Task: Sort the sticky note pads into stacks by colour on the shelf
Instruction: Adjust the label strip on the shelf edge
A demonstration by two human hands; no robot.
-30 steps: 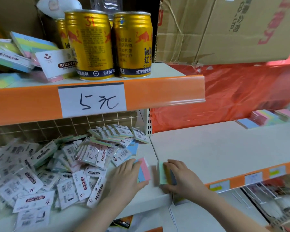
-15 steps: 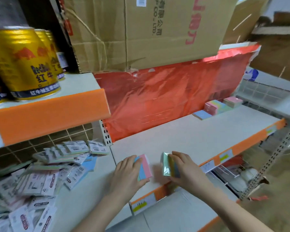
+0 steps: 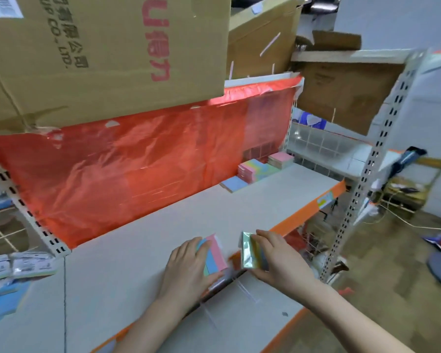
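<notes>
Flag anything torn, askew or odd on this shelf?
The red plastic sheet lining the shelf back is torn and ragged along its top edge, under the big cardboard box. At far left, packaged sticky pads lie in a loose heap. The sorted pad stacks at the back look tidy.

Shelf (image 3: 163, 225): pale grey board with orange front edge, extending ahead of the hands.
Red plastic sheet (image 3: 138, 169): crinkled, forms the back of the bay beyond the hands.
Cardboard box (image 3: 99, 54): large, brown, red and black print, overhanging high above the hands; second box (image 3: 260, 39) behind it to the right.
Upright post (image 3: 367, 169): white, perforated metal, right of the hands.
Wire grid panel (image 3: 321, 143): white, far right past the shelf end.
Floor (image 3: 405, 250): dull brownish, low right, with trailing white cables (image 3: 405, 222).
Light: even, indoor.
</notes>
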